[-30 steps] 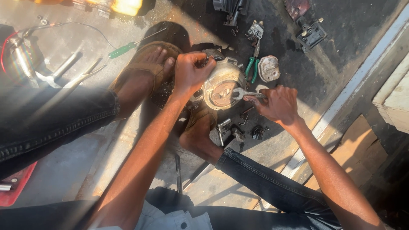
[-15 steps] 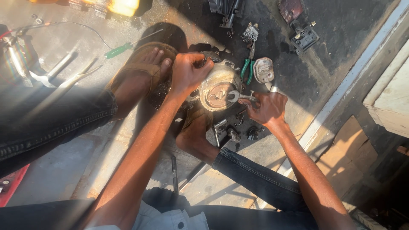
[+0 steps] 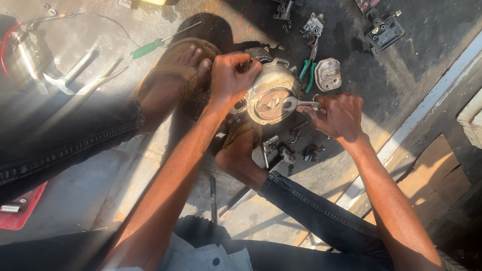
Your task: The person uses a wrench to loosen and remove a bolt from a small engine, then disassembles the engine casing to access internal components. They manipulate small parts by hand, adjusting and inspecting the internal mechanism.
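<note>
Stained concrete floor (image 3: 75,200) in hard sunlight on the left, darker and oily far right; a pale raised kerb (image 3: 427,108) runs diagonally at right.

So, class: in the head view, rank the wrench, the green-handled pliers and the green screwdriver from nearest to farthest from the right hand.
1. Wrench, held in the right hand.
2. Green-handled pliers, just above that hand.
3. Green screwdriver, far left, beyond the foot.

No labels, signs or screens show. The only packaging is flattened brown cardboard (image 3: 432,173) lying on the floor at the right edge, partly shadowed.
</note>
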